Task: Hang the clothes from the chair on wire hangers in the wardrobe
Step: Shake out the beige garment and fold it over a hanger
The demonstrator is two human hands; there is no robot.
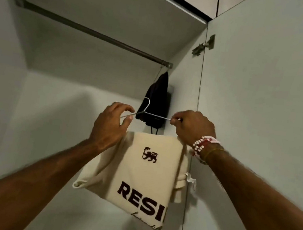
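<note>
A cream T-shirt (140,172) with a dark lion print and dark letters hangs folded over a wire hanger (153,115). My left hand (110,127) pinches the hanger's left arm. My right hand (192,128) pinches its right arm. The hook of the hanger points up, well below the wardrobe rail (92,31). A dark garment (156,100) hangs on its own wire hanger at the rail's right end, just behind my hands.
The wardrobe's grey walls enclose the space, with a shelf top above the rail. The open door (258,127) stands on the right, with a metal hinge (203,46) near its top. Most of the rail to the left is bare.
</note>
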